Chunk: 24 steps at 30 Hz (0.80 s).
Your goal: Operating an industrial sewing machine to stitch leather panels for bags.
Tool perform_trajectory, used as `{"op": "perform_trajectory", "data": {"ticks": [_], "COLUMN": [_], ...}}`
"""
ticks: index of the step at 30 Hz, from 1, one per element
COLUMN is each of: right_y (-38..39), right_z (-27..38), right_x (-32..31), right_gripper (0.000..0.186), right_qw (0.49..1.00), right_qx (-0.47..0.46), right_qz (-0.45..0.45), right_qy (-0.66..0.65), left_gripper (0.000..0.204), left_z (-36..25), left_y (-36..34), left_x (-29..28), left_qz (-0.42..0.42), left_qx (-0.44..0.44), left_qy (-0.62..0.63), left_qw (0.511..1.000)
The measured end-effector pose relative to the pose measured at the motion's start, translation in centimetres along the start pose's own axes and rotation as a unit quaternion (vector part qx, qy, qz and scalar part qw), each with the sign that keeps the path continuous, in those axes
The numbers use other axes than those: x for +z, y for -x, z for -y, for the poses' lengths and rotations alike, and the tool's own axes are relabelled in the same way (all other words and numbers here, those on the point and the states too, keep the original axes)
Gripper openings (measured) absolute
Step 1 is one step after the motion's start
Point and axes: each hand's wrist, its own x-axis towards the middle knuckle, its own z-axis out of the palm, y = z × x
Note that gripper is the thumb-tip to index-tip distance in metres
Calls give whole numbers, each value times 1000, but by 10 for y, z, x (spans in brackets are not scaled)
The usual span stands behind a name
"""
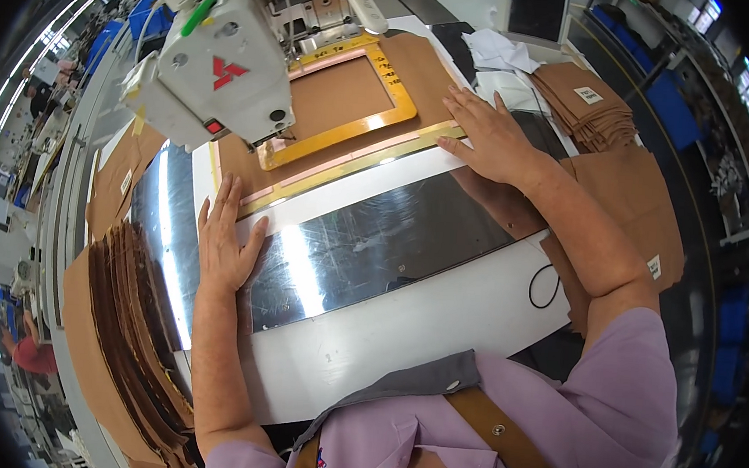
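Observation:
Under the white sewing machine head [216, 63] lies a flat brown panel [435, 76]. A yellow rectangular clamp frame [409, 109] rests on it, with brown material showing through its opening. A yellow strip with a pale pinkish band [335, 178] runs along the panel's near edge. My left hand [228, 244] lies flat, fingers stretched, at the left end of this strip. My right hand [492, 142] is spread on the panel's right side, its thumb by the strip's right end. Neither hand grips anything. The machine head hides part of the panel and the frame's left side.
A shiny metal plate [365, 238] is set in the white table [366, 339] before me. Stacked brown pieces stand at the left [134, 329] and the far right [582, 105]. More brown panels [627, 214] lie beside my right arm. White cloth [499, 52] sits behind my right hand.

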Motion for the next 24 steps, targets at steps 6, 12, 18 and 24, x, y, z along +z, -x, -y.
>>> {"op": "perform_trajectory", "data": {"ticks": [6,12,18,24], "right_y": [23,26,28,28], "right_z": [-14,-15,-13,-14], "right_x": [16,19,20,20], "right_gripper": [64,63,68,69], "right_qw": [999,998,998,998], "right_qx": [-12,-7,17,22], "right_qz": [-21,-43,-61,-55], "right_qy": [-31,-54,-28,-33], "left_gripper": [62,63,60,55], "left_z": [-2,1,-5,-4], "left_y": [-3,0,-4,-3], "left_x": [-1,-1,-4,-3], "left_qz": [52,56,32,53], "left_qx": [-8,-16,9,5], "left_qy": [-9,-18,-21,-9], "left_qw": [999,998,999,999]}}
